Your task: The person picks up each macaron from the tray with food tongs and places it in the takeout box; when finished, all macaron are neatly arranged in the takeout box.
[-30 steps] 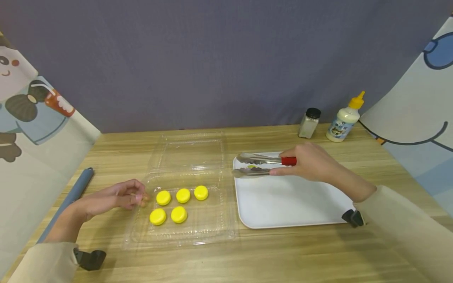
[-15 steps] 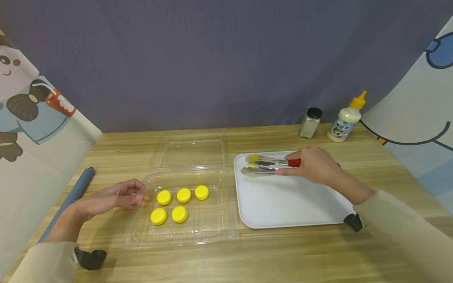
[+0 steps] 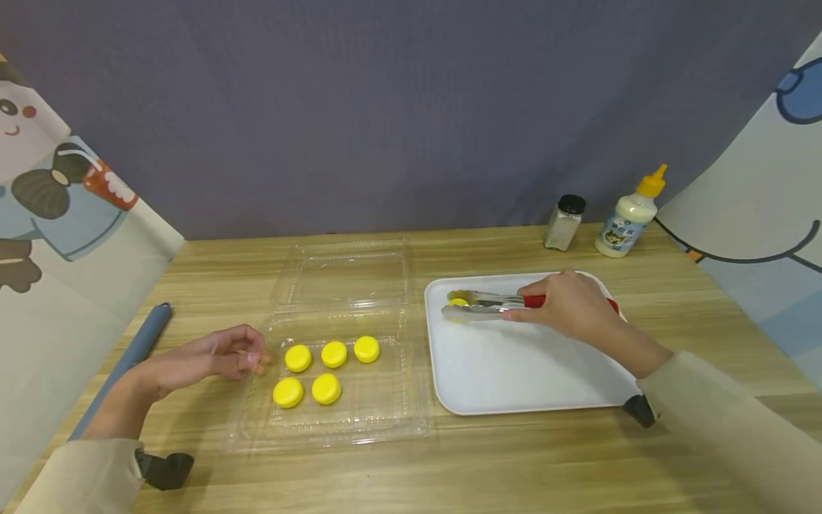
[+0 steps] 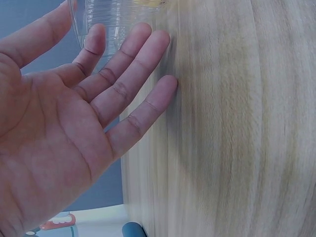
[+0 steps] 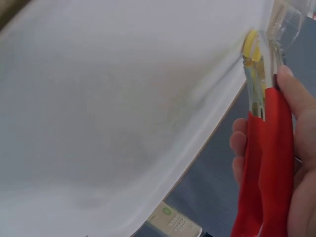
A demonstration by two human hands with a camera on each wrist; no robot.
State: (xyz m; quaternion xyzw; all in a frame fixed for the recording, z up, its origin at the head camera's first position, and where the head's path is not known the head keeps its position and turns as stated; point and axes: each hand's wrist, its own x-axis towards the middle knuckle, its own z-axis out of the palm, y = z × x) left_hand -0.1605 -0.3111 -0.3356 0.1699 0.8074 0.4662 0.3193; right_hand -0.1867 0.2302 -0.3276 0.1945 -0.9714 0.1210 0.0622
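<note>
I have the right hand (image 3: 574, 303) wrapped round the red-handled tongs (image 5: 276, 148), now shifted inward from the white tray (image 3: 533, 371)'s left rim, so one yellow disc (image 5: 251, 43) seems placed at its far-left corner; the left hand (image 3: 215, 355) pinches the clear container (image 3: 398, 400) where five more discs (image 3: 327, 389) lie

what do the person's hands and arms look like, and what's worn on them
The left hand and right hand are bare, without gloves. Both arms have long, plain beige sleeves, with no print visible. A small black attachment shows at each cuff.
</note>
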